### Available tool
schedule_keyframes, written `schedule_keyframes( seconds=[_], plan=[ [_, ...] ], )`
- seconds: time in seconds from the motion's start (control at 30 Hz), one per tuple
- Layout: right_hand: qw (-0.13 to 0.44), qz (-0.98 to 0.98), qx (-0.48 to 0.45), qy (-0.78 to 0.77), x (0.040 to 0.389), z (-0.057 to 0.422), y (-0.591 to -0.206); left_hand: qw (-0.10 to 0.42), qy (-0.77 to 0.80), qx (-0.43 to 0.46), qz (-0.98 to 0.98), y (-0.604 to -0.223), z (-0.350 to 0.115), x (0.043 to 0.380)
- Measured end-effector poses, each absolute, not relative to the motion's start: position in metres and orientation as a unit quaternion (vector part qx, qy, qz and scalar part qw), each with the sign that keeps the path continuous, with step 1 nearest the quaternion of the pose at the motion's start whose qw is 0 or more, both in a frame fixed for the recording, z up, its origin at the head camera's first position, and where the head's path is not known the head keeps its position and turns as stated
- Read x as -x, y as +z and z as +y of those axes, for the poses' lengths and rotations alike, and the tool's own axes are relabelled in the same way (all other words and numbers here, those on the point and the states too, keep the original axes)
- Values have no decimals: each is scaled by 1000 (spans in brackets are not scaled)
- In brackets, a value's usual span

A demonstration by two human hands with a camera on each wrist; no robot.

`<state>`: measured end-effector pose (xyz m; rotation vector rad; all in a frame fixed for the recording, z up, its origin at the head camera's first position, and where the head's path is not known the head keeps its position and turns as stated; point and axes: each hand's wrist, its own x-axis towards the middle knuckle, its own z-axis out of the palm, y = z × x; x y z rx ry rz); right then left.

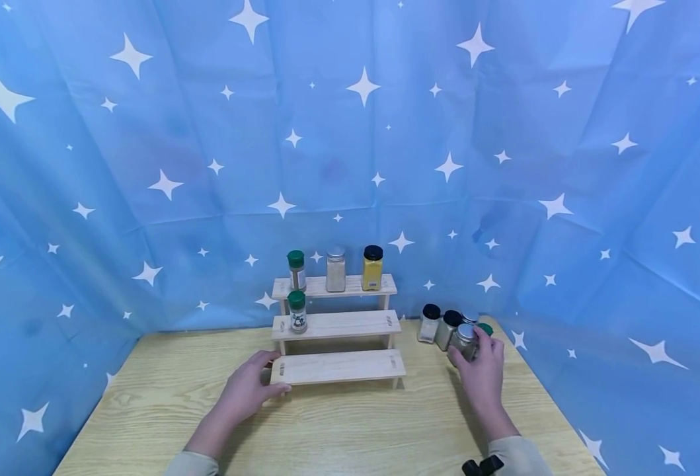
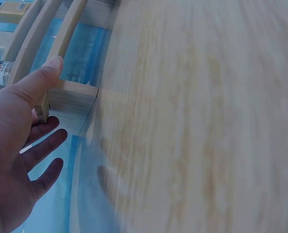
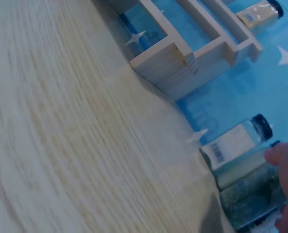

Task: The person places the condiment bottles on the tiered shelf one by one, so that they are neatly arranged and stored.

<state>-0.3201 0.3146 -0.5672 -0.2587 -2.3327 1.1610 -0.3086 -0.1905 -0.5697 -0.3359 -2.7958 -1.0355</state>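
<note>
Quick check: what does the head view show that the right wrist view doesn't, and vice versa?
Only head: the left hand gripping the rack, and a green-capped jar on its middle tier.
Only right wrist: the barcode on a black-capped jar beside the rack.
Both: the rack, the right hand, and the yellow jar on the top tier.

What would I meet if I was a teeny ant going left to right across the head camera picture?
Left hand → two green-lidded jars, one above the other → grey-lidded jar → yellow jar → white-labelled jar → right hand.
</note>
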Motion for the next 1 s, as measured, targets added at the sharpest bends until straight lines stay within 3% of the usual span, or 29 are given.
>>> schedule_keyframes(
  seconds=[0.63, 1.0],
  plan=[
    [240, -836, 57, 490, 325, 307, -577, 67, -345, 109, -930, -570, -191, 308],
    [227, -831, 4, 508, 321, 288, -552, 67, -346, 111, -929, -570, -190, 308]
  ],
)
